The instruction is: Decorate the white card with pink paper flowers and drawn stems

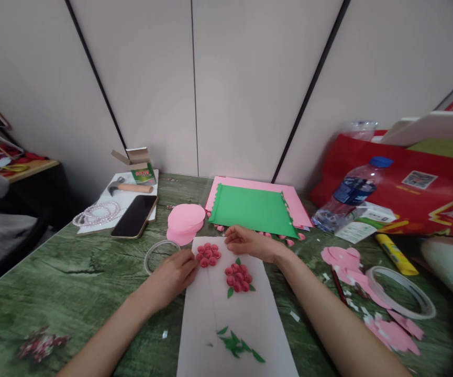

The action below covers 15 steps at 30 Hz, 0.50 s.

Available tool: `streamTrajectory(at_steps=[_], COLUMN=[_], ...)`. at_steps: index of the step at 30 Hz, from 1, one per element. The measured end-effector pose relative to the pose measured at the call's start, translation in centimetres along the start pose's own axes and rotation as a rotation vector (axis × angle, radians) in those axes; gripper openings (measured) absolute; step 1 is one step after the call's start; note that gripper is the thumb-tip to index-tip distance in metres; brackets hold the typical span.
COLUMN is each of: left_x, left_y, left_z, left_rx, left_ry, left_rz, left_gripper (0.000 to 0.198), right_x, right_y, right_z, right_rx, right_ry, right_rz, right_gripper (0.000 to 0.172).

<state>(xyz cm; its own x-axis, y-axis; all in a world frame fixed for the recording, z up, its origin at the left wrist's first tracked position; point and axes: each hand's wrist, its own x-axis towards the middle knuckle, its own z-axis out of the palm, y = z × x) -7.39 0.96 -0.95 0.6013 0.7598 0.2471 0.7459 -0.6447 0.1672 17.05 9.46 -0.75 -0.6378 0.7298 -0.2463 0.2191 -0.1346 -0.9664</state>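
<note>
Two bare hands rest on a white sheet (234,319) lying on the green table (73,283). Left hand (175,277): loosely curled, fingertips touching the upper cluster of pink paper rosettes (208,254); whether it pinches one cannot be told. Right hand (250,243): flat, fingers slack, pressing the sheet's top edge, holding nothing. Second rosette cluster (238,278), with green leaves, lies between the forearms. Green paper (252,209) on pink paper (297,204) beyond; tape roll (153,254) just left; phone (134,216) farther left.
</note>
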Motion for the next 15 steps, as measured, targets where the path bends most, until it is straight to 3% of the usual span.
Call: streamTrajectory(at_steps=[6, 15], left_x=[0.01, -0.01], left_y=[0.38, 0.17], left_z=[-0.07, 0.24], left_rx=[0.092, 0.143], left_ry=[-0.025, -0.037], left_rz=[0.039, 0.063], left_gripper=[0.029, 0.024], right_x=[0.08, 0.18], right_y=[0.07, 0.12], right_z=[-0.05, 0.0], right_rx=[0.021, -0.069], right_ry=[0.002, -0.022], right_rz=[-0.008, -0.065], right_gripper=[0.042, 0.026])
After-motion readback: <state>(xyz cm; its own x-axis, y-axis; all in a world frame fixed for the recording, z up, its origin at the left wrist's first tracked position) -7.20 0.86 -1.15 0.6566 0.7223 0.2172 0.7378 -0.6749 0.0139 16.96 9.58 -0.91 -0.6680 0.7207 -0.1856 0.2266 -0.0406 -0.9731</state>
